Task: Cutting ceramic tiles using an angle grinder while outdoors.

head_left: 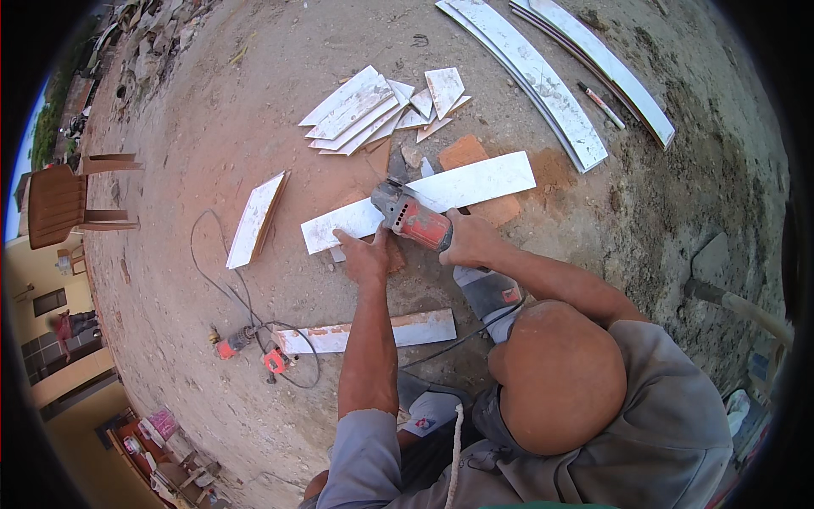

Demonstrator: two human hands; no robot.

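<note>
On the dirt ground, the left hand (pixel 366 259) lies flat & open on a long white tile (pixel 475 182). The right hand (pixel 469 240) is wrapped tight round a red grinder (pixel 413 218) w/ its disc on the tile. Tile looks stiff & easy to crack, so press near the cut.

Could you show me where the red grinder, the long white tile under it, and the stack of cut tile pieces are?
red grinder (pixel 417 222), head view, on its red body.
long white tile (pixel 475 181), head view, on its bare right half.
stack of cut tile pieces (pixel 360 113), head view, on the top strip.
</note>
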